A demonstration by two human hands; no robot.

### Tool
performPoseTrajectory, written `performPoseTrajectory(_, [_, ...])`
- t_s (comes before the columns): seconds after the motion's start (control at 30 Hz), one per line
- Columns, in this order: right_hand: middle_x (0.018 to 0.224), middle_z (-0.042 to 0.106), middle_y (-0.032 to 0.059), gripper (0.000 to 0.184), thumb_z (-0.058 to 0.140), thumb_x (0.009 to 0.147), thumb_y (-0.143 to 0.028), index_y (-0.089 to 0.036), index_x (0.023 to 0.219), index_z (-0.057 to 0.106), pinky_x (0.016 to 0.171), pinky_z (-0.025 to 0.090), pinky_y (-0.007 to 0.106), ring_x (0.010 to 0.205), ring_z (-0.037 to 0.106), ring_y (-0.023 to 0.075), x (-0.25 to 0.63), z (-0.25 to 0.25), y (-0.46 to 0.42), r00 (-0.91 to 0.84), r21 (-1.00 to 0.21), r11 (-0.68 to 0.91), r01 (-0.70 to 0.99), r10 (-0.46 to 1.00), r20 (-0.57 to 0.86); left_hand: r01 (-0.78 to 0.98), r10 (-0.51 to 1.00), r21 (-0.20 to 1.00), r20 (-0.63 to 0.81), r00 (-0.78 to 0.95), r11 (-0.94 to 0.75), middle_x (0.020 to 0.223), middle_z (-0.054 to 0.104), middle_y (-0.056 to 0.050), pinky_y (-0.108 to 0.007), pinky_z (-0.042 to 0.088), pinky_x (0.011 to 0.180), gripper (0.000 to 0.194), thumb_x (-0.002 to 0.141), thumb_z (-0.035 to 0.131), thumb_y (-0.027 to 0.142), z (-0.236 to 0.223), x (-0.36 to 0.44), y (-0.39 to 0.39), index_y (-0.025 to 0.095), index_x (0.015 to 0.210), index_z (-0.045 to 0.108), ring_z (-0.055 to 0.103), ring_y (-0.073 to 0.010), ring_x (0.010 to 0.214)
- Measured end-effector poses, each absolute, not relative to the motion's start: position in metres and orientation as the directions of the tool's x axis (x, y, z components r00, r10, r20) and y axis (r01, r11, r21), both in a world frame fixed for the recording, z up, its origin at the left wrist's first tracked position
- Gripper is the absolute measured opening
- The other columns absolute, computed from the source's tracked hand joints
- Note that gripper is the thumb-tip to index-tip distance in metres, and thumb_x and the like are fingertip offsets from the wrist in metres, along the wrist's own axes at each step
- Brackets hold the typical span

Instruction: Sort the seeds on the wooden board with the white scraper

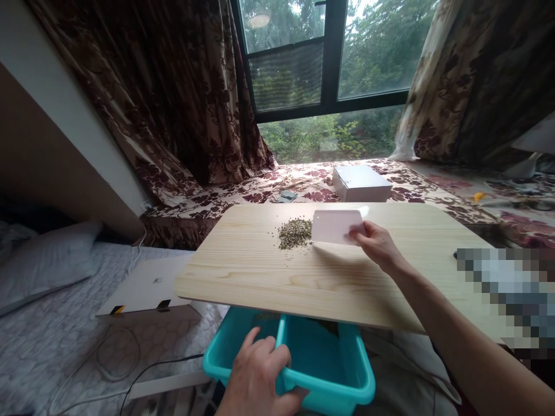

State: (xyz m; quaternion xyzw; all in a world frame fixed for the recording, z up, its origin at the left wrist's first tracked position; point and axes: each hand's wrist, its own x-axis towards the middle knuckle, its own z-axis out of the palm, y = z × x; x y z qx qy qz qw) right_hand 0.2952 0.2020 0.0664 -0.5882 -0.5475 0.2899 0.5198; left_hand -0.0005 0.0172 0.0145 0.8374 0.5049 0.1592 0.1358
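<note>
My right hand (375, 242) pinches a flat white plastic scraper (336, 226) by its right end. The scraper's left edge meets a pile of small greenish-brown seeds or grains (296, 233) on the wooden tabletop (260, 283). A few loose grains lie scattered round the pile. Below the table's near edge, my left hand (262, 370) grips the near rim of a turquoise two-compartment bin (329, 381), close to its divider. The far part of the bin is hidden under the tabletop, and some material shows dimly inside both compartments.
A white box (362, 184) and a small grey-green cloth-like item (286, 196) sit on the floral window ledge behind the table. At left, a white carton (150, 289) and cables (117, 352) lie on the bed. A blurred-out object (507, 289) is on the table's right side.
</note>
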Motion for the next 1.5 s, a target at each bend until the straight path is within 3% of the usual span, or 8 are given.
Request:
performPoseTrajectory(0.33, [0.067, 0.064, -0.0006, 0.015, 0.067, 0.064, -0.030, -0.018, 0.073, 0.064, 0.059, 0.043, 0.027, 0.064, 0.057, 0.0151, 0.295, 0.064, 0.203, 0.289, -0.937, 0.069, 0.344, 0.941, 0.175, 0.797, 0.880, 0.376, 0.155, 0.450, -0.474, 0.072, 0.048, 0.005, -0.054, 0.036, 0.102, 0.020, 0.071, 0.067, 0.027, 0.009, -0.001, 0.015, 0.024, 0.075, 0.047, 0.059, -0.0164, 0.074])
performPoseTrajectory(1.5, [0.077, 0.073, 0.0038, 0.013, 0.068, 0.061, -0.023, -0.021, 0.074, 0.068, 0.067, 0.053, 0.032, 0.074, 0.068, 0.0213, 0.292, 0.070, 0.184, 0.239, -0.971, -0.006, 0.237, 0.970, 0.052, 0.796, 0.891, 0.405, 0.148, 0.428, -0.450, 0.074, 0.050, 0.005, -0.054, 0.036, 0.104, 0.020, 0.070, 0.069, 0.024, 0.016, 0.000, 0.014, 0.024, 0.075, 0.050, 0.060, -0.0166, 0.075])
